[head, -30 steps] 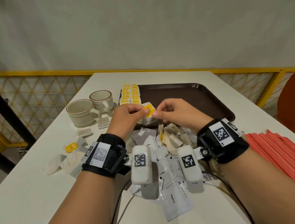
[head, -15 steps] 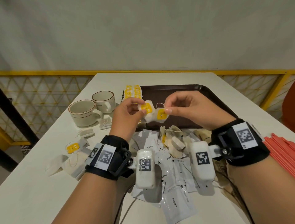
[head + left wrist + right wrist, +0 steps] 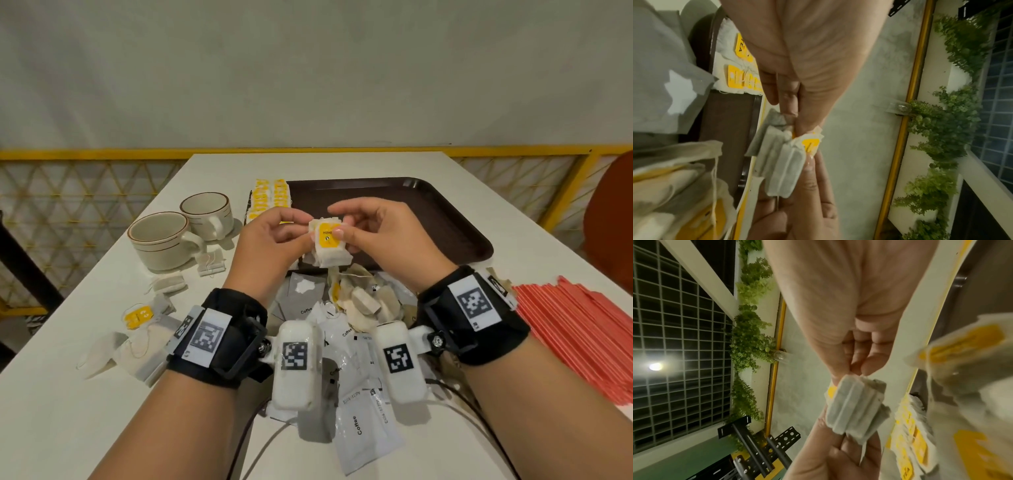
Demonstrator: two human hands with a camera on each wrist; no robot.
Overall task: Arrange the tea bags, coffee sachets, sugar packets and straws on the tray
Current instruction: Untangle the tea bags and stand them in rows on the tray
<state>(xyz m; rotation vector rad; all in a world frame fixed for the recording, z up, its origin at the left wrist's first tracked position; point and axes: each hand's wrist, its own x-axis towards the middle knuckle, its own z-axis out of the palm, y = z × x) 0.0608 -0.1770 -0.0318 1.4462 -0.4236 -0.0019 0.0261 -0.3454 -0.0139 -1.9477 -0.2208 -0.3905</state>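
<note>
**Tea bags squared up before joining the row**

Head view: left hand [image 3: 274, 236] and right hand [image 3: 373, 229] pinch a tea bag stack [image 3: 330, 250] above the tray [image 3: 445, 219] edge, probably aligning it.

Left wrist: fingers clamp the stack's ends.

Right wrist: thumb and fingertips grip its top.

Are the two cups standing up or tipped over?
Standing up. Both cups sit on their bases with open mouths facing up, left of the tray.
</note>
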